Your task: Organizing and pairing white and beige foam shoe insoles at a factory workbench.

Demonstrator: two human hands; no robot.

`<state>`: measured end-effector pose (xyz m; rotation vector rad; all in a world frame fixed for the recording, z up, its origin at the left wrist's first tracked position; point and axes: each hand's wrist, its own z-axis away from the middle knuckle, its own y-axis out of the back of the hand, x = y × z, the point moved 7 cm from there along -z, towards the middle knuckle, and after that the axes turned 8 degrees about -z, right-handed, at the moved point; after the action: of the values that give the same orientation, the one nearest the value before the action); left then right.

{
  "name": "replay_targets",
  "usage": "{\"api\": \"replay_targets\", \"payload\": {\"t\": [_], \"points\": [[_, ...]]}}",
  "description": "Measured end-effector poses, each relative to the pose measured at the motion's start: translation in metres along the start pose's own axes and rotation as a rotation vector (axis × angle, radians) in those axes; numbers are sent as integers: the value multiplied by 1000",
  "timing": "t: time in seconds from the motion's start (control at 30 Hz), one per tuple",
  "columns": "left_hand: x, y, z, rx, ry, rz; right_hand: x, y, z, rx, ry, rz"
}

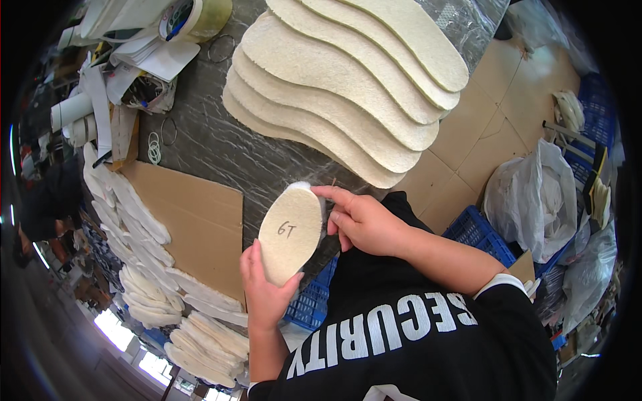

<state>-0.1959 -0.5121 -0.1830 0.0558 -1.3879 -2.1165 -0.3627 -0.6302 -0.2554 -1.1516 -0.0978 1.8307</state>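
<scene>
Both hands grip cream felt insole (289, 232) (handwritten mark).

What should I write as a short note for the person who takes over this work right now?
Left hand: holds the small felt insole by its lower end.
Right hand: fingers pinch the insole's upper right edge.
Things: large felt insoles lie fanned out on the grey table; more white insoles are stacked at the left, beside a cardboard sheet.
Done: one insole picked up.
Left: cannot tell from this view.
</scene>
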Motion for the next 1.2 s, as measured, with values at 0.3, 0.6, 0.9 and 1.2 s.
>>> {"api": "replay_targets", "payload": {"t": [0.3,0.6,0.9,1.2], "points": [[2,-4,1,1,-3,-2,-2,0,1,-5,8,19],[4,-1,3,28,-42,9,-45,-22,13,96,354,1024],[6,-1,3,3,-111,148,-46,-67,-17,-297,368,1395],[-18,19,9,5,-116,477,-47,-64,-21,-291,414,1372]]}}
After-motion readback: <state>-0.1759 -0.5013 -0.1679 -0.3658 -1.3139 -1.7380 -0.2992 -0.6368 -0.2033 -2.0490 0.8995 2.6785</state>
